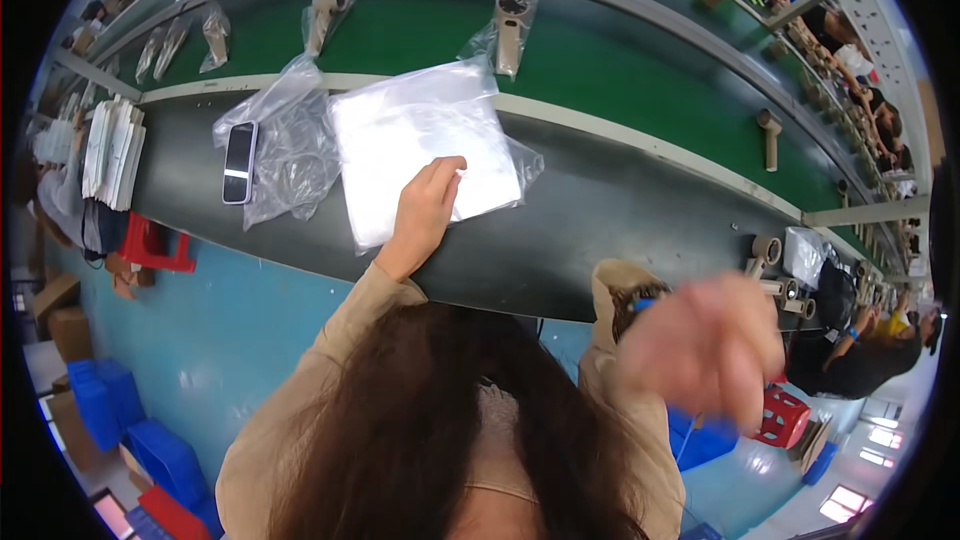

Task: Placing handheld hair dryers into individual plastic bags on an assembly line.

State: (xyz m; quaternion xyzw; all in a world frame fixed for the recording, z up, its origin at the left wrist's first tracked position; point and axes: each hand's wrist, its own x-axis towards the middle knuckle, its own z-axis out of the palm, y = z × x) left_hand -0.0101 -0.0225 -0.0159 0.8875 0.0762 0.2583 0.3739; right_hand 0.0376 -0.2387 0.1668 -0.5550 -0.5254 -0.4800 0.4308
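Clear plastic sheets, stacked flat on the dark bench, are touched by the left hand, its fingers half curled; whether one is gripped cannot be told. By the front edge the right hand is blurred, its grip unreadable. Bare bench is seen between. One phone is laid left of the stack. Beyond, three tan devices are held in transparent bags on the green belt.

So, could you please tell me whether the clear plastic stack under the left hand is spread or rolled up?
Spread: the plastic stack lies broad and flat on the dark table, beneath the left hand.
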